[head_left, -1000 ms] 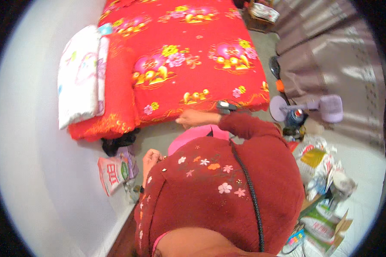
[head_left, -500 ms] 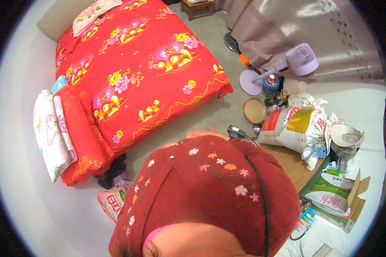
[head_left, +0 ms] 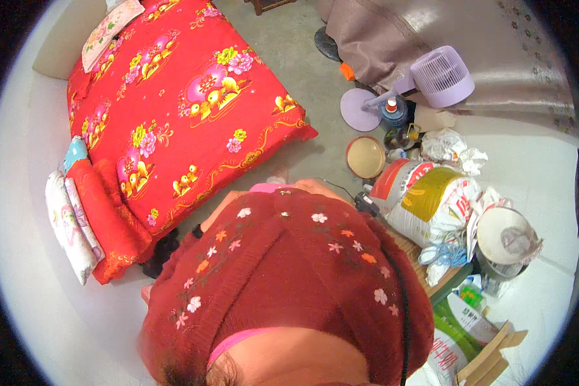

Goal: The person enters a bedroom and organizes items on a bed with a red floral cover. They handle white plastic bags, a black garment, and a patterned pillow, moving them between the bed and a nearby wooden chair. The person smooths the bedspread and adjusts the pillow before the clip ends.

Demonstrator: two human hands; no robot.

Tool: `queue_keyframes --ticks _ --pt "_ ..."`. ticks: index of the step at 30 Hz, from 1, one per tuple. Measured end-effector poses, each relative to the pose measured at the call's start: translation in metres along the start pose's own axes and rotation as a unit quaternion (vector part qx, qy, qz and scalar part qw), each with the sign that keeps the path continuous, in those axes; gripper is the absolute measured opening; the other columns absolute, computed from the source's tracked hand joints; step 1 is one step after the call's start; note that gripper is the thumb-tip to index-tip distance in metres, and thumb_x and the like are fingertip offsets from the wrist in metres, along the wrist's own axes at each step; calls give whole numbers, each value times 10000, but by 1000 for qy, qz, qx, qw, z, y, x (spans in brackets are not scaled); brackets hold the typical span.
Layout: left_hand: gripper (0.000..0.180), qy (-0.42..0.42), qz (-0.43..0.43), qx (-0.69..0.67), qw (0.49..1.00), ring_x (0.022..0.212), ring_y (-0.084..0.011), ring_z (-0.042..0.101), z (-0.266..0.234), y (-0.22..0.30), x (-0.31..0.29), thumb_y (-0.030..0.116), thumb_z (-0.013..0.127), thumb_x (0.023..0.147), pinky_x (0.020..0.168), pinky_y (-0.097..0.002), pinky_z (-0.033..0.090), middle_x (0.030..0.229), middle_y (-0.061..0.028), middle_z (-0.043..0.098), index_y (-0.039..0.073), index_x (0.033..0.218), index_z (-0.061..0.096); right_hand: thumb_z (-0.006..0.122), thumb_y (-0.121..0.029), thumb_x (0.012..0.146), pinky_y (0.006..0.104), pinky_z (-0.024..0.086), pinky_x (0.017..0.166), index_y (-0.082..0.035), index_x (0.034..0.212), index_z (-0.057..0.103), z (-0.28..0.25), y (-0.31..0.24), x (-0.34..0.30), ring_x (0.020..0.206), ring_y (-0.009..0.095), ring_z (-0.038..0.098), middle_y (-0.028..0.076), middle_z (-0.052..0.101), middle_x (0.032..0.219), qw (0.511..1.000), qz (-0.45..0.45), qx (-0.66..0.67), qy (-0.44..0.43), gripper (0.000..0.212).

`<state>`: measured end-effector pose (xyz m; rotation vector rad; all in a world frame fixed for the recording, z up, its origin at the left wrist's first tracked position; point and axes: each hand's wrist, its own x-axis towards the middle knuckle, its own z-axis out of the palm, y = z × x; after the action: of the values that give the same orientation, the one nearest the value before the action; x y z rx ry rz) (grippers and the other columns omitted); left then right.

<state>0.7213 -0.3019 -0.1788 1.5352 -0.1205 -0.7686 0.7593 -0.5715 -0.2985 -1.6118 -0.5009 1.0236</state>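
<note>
My body in a dark red flowered cardigan (head_left: 270,257) covers most of the near middle. Past its far edge, bare skin of my left arm (head_left: 222,209) shows on the left, with a dark band near the sleeve. On the right, a strip of skin of my right hand or forearm (head_left: 320,190) shows. The fingers of both hands are hidden behind my body, so what they hold cannot be made out. Between the arms lies a bit of pink cloth (head_left: 270,188), with a small pale thing beyond it. A small black device (head_left: 367,204) with a cord lies nearest my right arm.
A bed with a red flowered cover (head_left: 174,96) fills the far left, folded bedding (head_left: 74,225) at its near corner. To the right stand a lilac fan (head_left: 442,76), a round tin (head_left: 365,157), full sacks (head_left: 424,199), a pot (head_left: 505,238) and an opened carton (head_left: 469,328).
My view has shifted, so the bed and the things on the right sit further left. More of my left arm shows, and the pink cloth between the arms has come into sight.
</note>
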Motion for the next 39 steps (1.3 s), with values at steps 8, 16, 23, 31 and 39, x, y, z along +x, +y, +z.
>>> queue_keyframes --ticks 8,16,23,31,39 --pt "360 -15 -1 53 998 653 -77 484 -28 36 114 274 500 915 599 -301 430 635 -16 528 -37 761 596 474 -307 897 307 452 752 -6 910 618 -102 21 -12 842 160 575 95 629 879 971 76 103 204 334" --pt "382 6 88 143 986 544 -122 451 -33 53 245 306 505 889 525 -333 393 538 -72 464 -20 694 548 489 -279 889 297 464 762 -25 985 634 -234 66 0 826 174 601 86 649 923 977 47 75 194 308" --pt "377 102 51 167 979 553 -94 384 -27 100 327 297 519 897 500 -334 352 549 -30 367 -2 671 486 519 -219 888 266 482 682 -30 954 619 -340 -18 -3 773 151 618 54 647 847 961 51 162 219 224" --pt "310 125 10 119 985 570 -88 438 -53 136 378 261 549 871 502 -326 373 572 -11 472 14 684 541 505 -198 893 306 495 683 -10 874 602 -400 -39 61 749 181 615 94 640 809 982 61 97 151 213" --pt "188 88 91 54 991 581 -84 461 -154 127 462 182 590 833 500 -306 376 580 10 516 26 730 569 499 -199 896 314 493 679 -7 808 587 -497 -58 207 733 188 610 104 639 798 981 89 156 76 229"
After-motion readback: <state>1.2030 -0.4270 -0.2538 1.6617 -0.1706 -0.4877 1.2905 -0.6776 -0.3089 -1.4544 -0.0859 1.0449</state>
